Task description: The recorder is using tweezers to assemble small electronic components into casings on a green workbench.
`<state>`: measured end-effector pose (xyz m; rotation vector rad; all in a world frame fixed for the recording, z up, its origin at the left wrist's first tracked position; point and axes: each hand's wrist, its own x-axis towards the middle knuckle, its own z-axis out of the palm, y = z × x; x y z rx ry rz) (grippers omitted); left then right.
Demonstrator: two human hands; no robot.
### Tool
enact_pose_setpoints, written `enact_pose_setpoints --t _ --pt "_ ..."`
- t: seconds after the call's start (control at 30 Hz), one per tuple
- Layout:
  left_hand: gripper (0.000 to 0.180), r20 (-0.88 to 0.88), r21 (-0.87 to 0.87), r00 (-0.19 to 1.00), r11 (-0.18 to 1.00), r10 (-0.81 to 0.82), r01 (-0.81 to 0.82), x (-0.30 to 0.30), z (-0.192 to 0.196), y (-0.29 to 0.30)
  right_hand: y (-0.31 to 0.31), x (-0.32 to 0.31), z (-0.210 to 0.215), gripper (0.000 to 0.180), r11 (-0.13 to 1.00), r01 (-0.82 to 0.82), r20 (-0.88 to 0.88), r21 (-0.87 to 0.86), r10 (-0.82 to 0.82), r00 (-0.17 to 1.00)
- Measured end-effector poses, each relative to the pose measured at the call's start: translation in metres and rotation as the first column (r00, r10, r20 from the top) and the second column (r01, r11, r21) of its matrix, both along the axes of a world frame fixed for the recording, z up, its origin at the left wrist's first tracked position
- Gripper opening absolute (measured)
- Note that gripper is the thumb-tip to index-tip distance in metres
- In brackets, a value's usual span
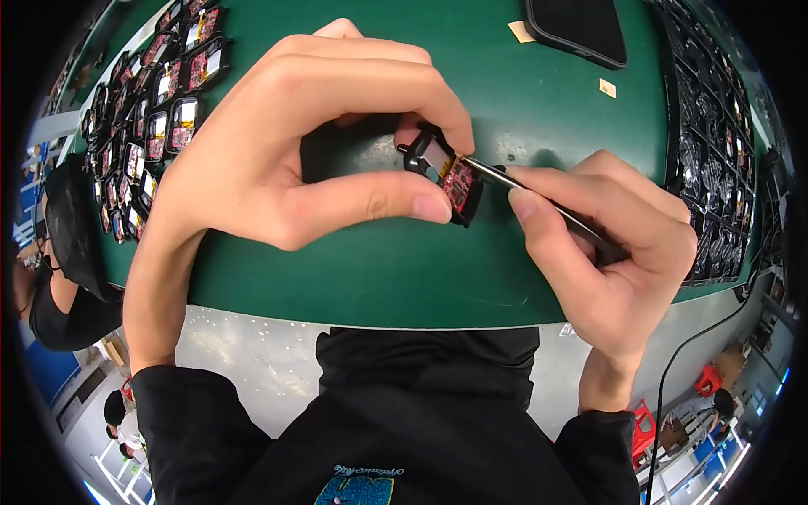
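Pinched between thumb and forefinger of the left hand [278, 143], a small black casing [443, 174] with a red circuit board inside sits just above the green table [522, 109], near its middle. The right hand [614, 244] grips slim tweezers [539, 199] — their tip touching the red board. Left of the hands, rows of matching casings [160, 101] lie on the table; on the right edge stands a black compartment tray [715, 143] — a dark flat device [581, 29] lies at the far side.
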<state>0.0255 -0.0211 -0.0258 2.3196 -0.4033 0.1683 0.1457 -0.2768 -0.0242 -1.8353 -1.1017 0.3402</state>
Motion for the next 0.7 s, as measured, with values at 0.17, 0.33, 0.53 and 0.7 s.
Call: enact_pose_setpoints --t 0.17,0.33,0.53,0.7 --pt "0.054 -0.009 -0.005 1.0 1.0 0.012 -0.012 -0.0008 -0.0011 0.0008 -0.0007 0.003 -0.0036 0.021 1.0 -0.014 -0.032 0.009 0.014 0.999" --pt "0.055 0.002 -0.037 1.0 0.999 0.022 -0.022 0.0001 -0.0013 -0.0013 -0.0011 0.0023 -0.0024 0.02 1.0 -0.016 -0.033 0.011 0.017 0.999" --pt "0.051 0.011 -0.025 1.0 1.0 0.007 -0.007 -0.0014 -0.0022 -0.0008 0.0009 0.0006 -0.002 0.02 1.0 -0.016 -0.022 0.013 0.016 1.0" --pt "0.05 -0.001 -0.025 1.0 1.0 0.0 0.0 -0.0009 0.0003 0.0001 -0.0003 0.001 -0.0031 0.021 0.999 -0.006 -0.025 0.038 0.007 1.0"
